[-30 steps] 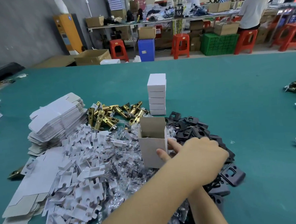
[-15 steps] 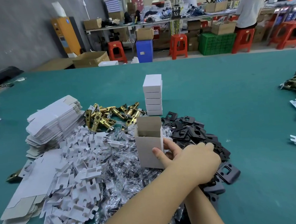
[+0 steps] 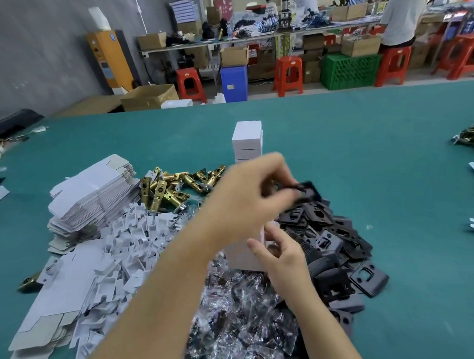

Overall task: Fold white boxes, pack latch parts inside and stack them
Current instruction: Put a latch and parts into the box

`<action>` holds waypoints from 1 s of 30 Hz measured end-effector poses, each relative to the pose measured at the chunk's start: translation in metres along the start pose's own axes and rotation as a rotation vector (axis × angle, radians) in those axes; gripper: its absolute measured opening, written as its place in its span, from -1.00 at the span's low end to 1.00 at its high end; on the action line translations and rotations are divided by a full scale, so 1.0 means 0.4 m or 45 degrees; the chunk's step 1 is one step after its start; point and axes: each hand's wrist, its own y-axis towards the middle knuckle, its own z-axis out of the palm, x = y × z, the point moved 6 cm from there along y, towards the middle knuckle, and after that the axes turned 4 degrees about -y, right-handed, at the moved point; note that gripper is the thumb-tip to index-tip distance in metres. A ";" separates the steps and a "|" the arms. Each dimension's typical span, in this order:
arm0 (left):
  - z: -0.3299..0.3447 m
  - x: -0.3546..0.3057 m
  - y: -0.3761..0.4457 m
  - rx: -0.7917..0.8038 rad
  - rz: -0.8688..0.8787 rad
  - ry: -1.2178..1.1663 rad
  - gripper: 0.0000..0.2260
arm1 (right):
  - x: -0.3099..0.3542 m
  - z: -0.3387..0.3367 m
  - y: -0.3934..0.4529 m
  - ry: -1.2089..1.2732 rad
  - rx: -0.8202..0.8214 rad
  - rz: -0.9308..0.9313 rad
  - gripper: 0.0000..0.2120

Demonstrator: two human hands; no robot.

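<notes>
Boxes first: the green worktop (image 3: 352, 151) carries heaps all round the two hands, and the packing step is in hand. Left of the grip lies the pile of flat box blanks (image 3: 94, 197), with white card inserts (image 3: 129, 248) spilling toward the camera. Beyond the hands stands the stack of finished boxes (image 3: 247, 140), partly hidden by the raised hand. Left of that stack sit the brass latches (image 3: 170, 187). Right of and under the grip spreads the heap of black plates (image 3: 330, 245); nearest the camera, clear plastic bags (image 3: 237, 316).

Now the small stuff. The right hand (image 3: 284, 262) holds the open box (image 3: 242, 254) upright, thumb and fingers curled against its side. Above it the left hand (image 3: 247, 198), arm crossing over, pinches one black plate (image 3: 306, 190) at its fingertips, blurred with motion.

My read: a part is on its way into the box. The next move calls for turning that plate edge-on over the mouth and dropping it in while the lower hand keeps the box steady. The box mouth itself is hidden, so what is already inside I cannot tell.
</notes>
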 end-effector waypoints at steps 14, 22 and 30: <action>-0.119 0.164 -0.060 -0.271 -0.261 0.406 -0.90 | 0.003 -0.002 -0.003 0.055 0.005 0.046 -0.68; -0.065 0.191 -0.061 0.027 -0.435 0.499 -0.89 | 0.010 -0.001 0.001 0.081 -0.010 0.035 -0.60; -0.019 0.215 -0.068 0.336 -0.468 0.520 -0.85 | 0.012 -0.003 0.003 0.075 -0.011 0.017 -0.71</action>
